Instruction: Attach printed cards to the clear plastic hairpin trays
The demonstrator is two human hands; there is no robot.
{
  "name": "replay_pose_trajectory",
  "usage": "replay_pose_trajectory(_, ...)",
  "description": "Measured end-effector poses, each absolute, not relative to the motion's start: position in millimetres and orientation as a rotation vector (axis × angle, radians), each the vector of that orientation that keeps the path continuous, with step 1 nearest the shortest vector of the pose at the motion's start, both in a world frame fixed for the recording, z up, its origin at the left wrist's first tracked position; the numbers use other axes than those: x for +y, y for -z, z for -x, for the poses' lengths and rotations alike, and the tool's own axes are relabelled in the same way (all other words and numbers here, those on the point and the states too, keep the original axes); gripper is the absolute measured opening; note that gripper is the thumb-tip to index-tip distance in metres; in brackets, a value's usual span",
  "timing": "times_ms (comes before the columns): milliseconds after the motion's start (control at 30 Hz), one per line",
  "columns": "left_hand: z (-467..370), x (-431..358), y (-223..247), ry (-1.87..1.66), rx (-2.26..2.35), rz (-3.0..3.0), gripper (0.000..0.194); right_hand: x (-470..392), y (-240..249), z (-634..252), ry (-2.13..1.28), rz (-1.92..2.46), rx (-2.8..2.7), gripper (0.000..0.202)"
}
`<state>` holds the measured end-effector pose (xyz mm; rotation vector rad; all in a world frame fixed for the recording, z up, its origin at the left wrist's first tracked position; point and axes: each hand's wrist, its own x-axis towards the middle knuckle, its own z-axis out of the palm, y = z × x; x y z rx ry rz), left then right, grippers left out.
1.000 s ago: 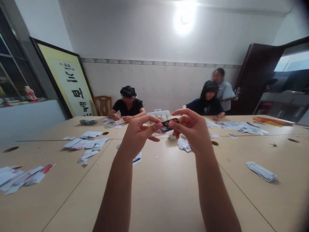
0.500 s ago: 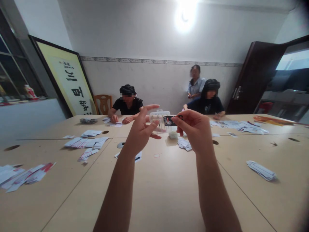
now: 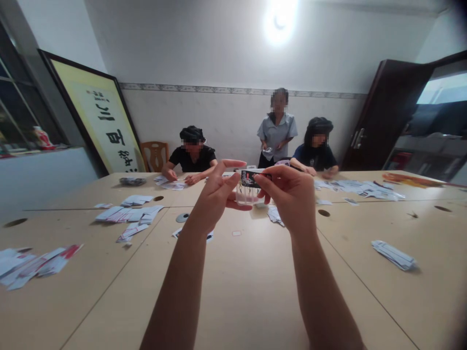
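In the middle of the view, my left hand (image 3: 216, 197) grips a small clear plastic box (image 3: 245, 197) with several thin items showing inside, too small to name. Its thumb is at the near side and the fingers reach round the left edge. My right hand (image 3: 297, 194) pinches a small black printed card (image 3: 248, 179) between thumb and fingers. The card lies over the upper part of the box's face and hides it; whether it is pressed flat there I cannot tell. Both hands are raised above the table (image 3: 251, 291).
Paper stacks lie at the left (image 3: 127, 214) and a bundle of slips (image 3: 394, 255) at the right. More papers (image 3: 359, 188) are at the far right. Across the table sit two people (image 3: 191, 158), (image 3: 315, 153); another person (image 3: 278, 131) stands behind. Cable holes (image 3: 324, 213) pierce the tabletop.
The black card has moved a little left, further over the box. The box sits slightly lower and more to the right. The standing person has moved left.
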<state>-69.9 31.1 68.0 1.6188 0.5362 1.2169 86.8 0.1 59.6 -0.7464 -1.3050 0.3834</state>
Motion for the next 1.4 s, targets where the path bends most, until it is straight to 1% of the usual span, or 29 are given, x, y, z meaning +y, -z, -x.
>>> replay_pose_trajectory(167, 71, 31, -68, -1.212, 0.495, -1.608, 0.032, -5, -64, -86, -0.344, 0.782, -1.306, 0.01)
replay_pose_trajectory(433, 74, 29, -68, -1.156, 0.448, -1.622, 0.034, -7, -64, -87, -0.336, 0.815, -1.303, 0.011)
replay_pose_trajectory(567, 75, 28, -69, -1.148, 0.447, -1.611, 0.036, -6, -62, -86, -0.369, 0.766, -1.287, 0.01)
replay_pose_trajectory(733, 79, 27, -72, -1.143, 0.498, -1.609, 0.032, -3, -60, -85, -0.392, 0.719, -1.291, 0.01)
replay_pose_trajectory(900, 94, 32, -75, -1.254, 0.567, -1.625, 0.03, -3, -61, -86, -0.386, 0.691, -1.276, 0.012)
replay_pose_trajectory(1100, 102, 36, -76, -1.285, 0.597, -1.571, 0.035, -4, -61, -84, -0.39, 0.66, -1.243, 0.011)
replay_pose_trajectory(1267, 92, 31, -76, -1.204, 0.522, -1.589, 0.026, -5, -61, -78, -0.451, 0.699, -1.315, 0.01)
replay_pose_trajectory(1400, 88, 30, -74, -1.148, 0.479, -1.572, 0.026, -5, -60, -76, -0.417, 0.735, -1.312, 0.009)
